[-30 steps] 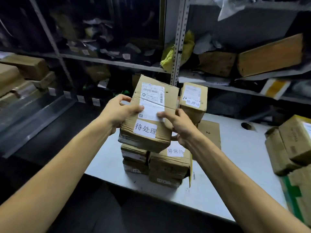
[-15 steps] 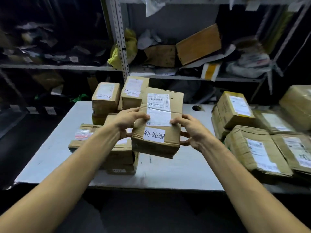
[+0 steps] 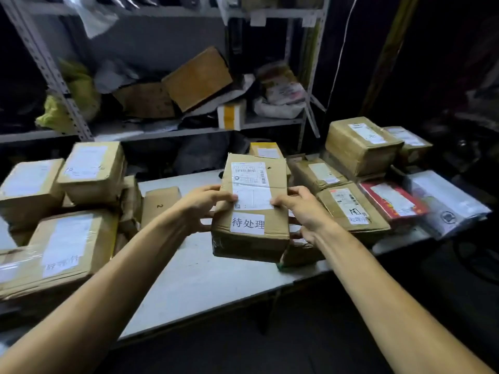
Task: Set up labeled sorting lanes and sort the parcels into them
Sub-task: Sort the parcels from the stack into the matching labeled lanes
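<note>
I hold a brown cardboard parcel (image 3: 252,209) above the middle of the grey table (image 3: 205,276). It carries a shipping label and a white tag with handwritten characters on its near end. My left hand (image 3: 208,203) grips its left side and my right hand (image 3: 302,209) grips its right side. A stack of labelled parcels (image 3: 62,244) lies on the table's left. A flat box marked "2" (image 3: 159,203) lies beside that stack. More parcels (image 3: 351,206) cover the table's right half, one with a handwritten tag.
Metal shelving (image 3: 167,130) behind the table holds boxes, bags and a yellow bundle. A red parcel (image 3: 391,201) and a clear plastic bag parcel (image 3: 445,203) sit at the far right. Dark floor lies below the table's front edge.
The held parcel has travelled from above the left stack rightward to the table's middle. My view has swung right, bringing the right-hand group of parcels into sight.
</note>
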{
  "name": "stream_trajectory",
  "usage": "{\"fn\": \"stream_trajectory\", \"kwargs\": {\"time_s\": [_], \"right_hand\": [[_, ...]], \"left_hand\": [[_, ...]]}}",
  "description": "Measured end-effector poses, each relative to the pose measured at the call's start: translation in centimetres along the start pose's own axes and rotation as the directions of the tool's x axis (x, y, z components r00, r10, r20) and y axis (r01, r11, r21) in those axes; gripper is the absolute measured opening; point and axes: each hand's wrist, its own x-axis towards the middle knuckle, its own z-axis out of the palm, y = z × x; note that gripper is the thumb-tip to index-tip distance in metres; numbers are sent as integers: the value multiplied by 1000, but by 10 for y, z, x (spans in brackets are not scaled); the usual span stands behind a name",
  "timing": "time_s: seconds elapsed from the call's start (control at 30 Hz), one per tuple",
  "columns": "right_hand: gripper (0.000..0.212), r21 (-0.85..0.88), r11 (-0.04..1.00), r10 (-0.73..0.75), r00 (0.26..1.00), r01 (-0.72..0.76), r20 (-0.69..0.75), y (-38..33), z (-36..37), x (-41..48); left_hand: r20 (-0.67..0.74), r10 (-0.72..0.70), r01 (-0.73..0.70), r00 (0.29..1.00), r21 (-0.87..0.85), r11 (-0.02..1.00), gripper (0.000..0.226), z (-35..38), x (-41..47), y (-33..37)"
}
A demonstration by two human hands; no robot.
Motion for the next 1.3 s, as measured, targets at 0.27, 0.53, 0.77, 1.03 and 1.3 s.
{"fn": "stream_trajectory", "kwargs": {"time_s": [0.27, 0.53, 0.77, 1.03, 1.3], "right_hand": [[47, 60, 998, 6, 981, 6, -192, 0, -73, 26], [52, 67, 998, 27, 900, 3, -435, 8, -157, 30], [43, 70, 997, 58, 901, -30, -431, 8, -203, 55], [51, -42, 996, 71, 987, -78, -145, -14, -205, 133], [49, -149, 982, 135, 980, -112, 149, -10, -168, 151]], "left_hand": [[157, 27, -33, 987, 35, 999, 39, 75, 50, 32], [344, -7, -18, 939, 71, 997, 51, 169, 93, 47], [368, -52, 8, 928, 119, 993, 54, 216, 123, 59], [100, -88, 85, 991, 26, 996, 34, 206, 140, 66], [-178, -148, 134, 973, -87, 987, 43, 172, 106, 42]]}}
